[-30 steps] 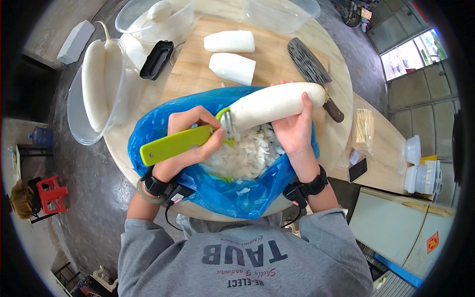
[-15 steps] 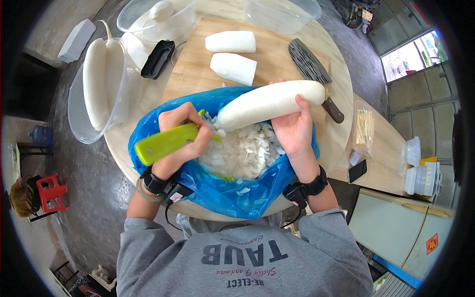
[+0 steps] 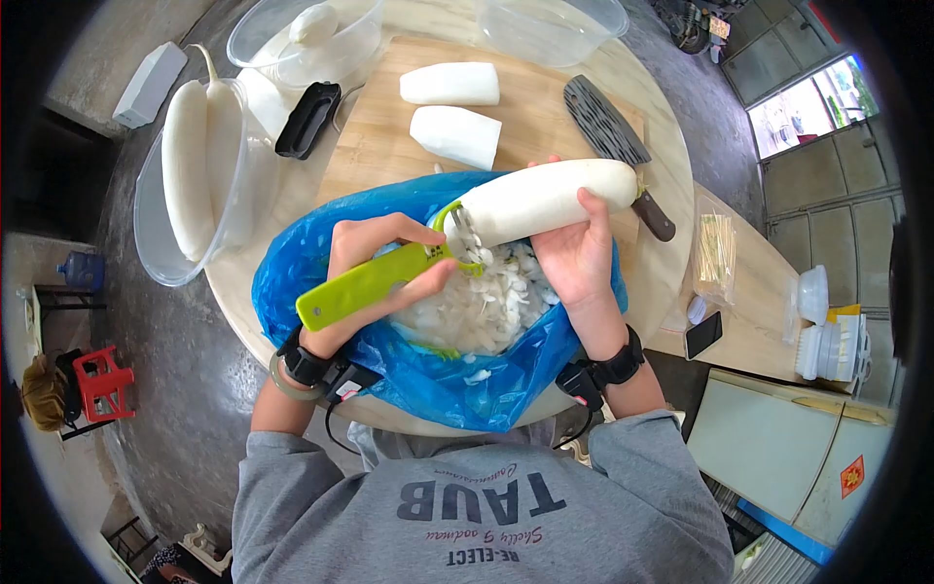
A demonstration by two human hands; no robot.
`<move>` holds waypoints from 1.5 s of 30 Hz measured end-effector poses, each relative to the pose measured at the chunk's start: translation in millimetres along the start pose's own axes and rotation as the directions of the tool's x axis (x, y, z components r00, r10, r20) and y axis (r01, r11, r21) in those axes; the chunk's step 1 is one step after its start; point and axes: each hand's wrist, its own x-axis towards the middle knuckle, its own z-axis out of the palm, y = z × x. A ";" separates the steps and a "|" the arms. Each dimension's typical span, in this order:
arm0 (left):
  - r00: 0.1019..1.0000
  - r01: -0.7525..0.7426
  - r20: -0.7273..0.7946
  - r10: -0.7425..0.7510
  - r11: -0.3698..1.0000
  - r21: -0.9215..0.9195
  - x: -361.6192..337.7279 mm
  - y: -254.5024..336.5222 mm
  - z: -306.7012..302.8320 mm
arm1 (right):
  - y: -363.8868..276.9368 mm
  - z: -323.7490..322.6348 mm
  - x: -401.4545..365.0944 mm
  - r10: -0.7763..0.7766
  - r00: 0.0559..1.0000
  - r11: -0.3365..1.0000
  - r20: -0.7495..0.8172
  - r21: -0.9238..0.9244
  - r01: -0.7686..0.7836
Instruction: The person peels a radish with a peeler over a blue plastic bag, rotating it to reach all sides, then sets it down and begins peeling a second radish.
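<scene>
My left hand (image 3: 384, 277) is closed around the handle of a green peeler (image 3: 362, 282). The peeler's blade end lies against the left end of a long white radish (image 3: 555, 200). My right hand (image 3: 576, 248) grips that radish from below near its right end, holding it at a slight tilt. Beneath both hands a blue plastic bag (image 3: 321, 243) stands wide at the mouth, with a heap of white peelings (image 3: 486, 302) inside. Two peeled radish pieces, an upper piece (image 3: 449, 84) and a lower piece (image 3: 455, 136), lie on the wooden cutting board (image 3: 375, 122) beyond the bag.
A cleaver (image 3: 605, 119) with a brown handle rests at the board's right edge. Whole radishes (image 3: 188, 165) sit in a clear tub (image 3: 146, 229) on the left. More clear tubs stand at the back. A black tray (image 3: 307, 119), skewers (image 3: 715, 255) and a phone (image 3: 702, 336) lie around.
My left hand has turned and moved the peeler slightly right and up, so its head now overlaps the radish's left end. The radish and my right hand stay nearly in place.
</scene>
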 end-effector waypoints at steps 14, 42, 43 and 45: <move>0.994 -0.070 -0.089 0.057 0.986 -0.150 -5.3 -7.6 1.4 | 0.6 2.7 -1.6 -0.017 1.000 1.000 -0.027 -0.024 0.016; 0.999 0.010 0.041 -0.006 0.993 -0.119 -0.6 -2.8 6.1 | -0.7 -1.4 -0.6 0.008 0.999 0.998 -0.033 -0.054 -0.010; 0.999 0.021 0.051 -0.015 0.994 -0.107 -1.0 -2.7 4.9 | -0.8 -2.9 0.3 0.017 0.999 0.999 -0.030 -0.035 -0.018; 0.999 -0.015 -0.038 0.012 0.996 -0.089 -3.9 -7.9 0.4 | -1.3 -0.6 -0.6 0.028 0.999 0.999 -0.025 -0.038 -0.029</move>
